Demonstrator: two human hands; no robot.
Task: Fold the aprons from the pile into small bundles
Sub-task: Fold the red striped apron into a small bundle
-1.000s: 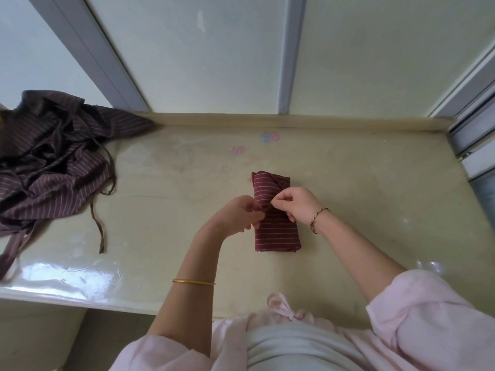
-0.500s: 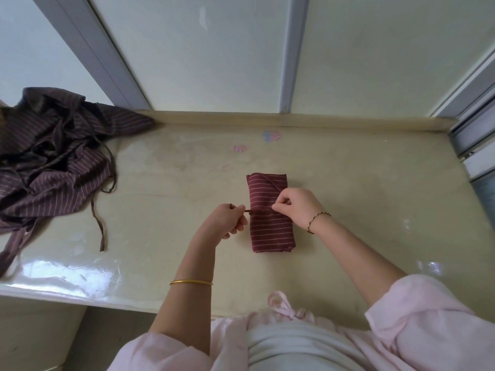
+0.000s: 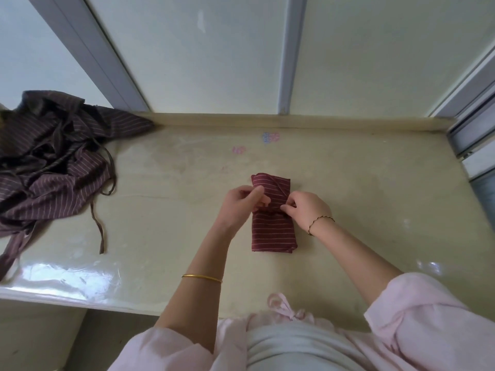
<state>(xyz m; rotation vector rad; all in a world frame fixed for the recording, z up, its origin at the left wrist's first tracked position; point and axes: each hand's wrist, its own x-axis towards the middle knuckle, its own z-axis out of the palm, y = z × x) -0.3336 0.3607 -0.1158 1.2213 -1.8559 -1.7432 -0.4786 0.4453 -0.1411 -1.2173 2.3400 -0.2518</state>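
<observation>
A folded maroon apron bundle (image 3: 272, 232) of soft woven cloth with thin pale stripes lies as a narrow upright oblong near the middle of the glossy beige stone counter (image 3: 160, 215). It is nipped at its waist by a thin maroon tie (image 3: 278, 186), which also slants across the upper half. The left hand (image 3: 238, 207) sits at the bundle's 9 o'clock edge with its fingers bent close together over the cloth. Motion blur hides whether they hold the tie or the fabric, so I cannot tell. The right hand (image 3: 305, 210) is at the 3 o'clock edge, thumb and forefinger pinched narrowly on the tie at the waist. Half a second ago the left hand was clear of the bundle toward 9 o'clock, drawing the tie taut; it has since come in over the bundle's edge, while the right hand and the bundle have kept their places. A plain gold bangle (image 3: 202, 277) circles the left forearm and a twisted cord bracelet (image 3: 320, 223) the right wrist, and both arms come out of loose pale pink sleeves (image 3: 417, 325) at 6 o'clock. Well apart at 9 o'clock, a crumpled pile of dark brown striped aprons (image 3: 53, 167) sprawls against the wall, its loose straps trailing over the counter. At 12 o'clock from the bundle are faint pink and blue scribbles (image 3: 270, 136), and behind them pale wall panels in grey metal frames (image 3: 290, 54). Both hands cover the bundle's waist.
</observation>
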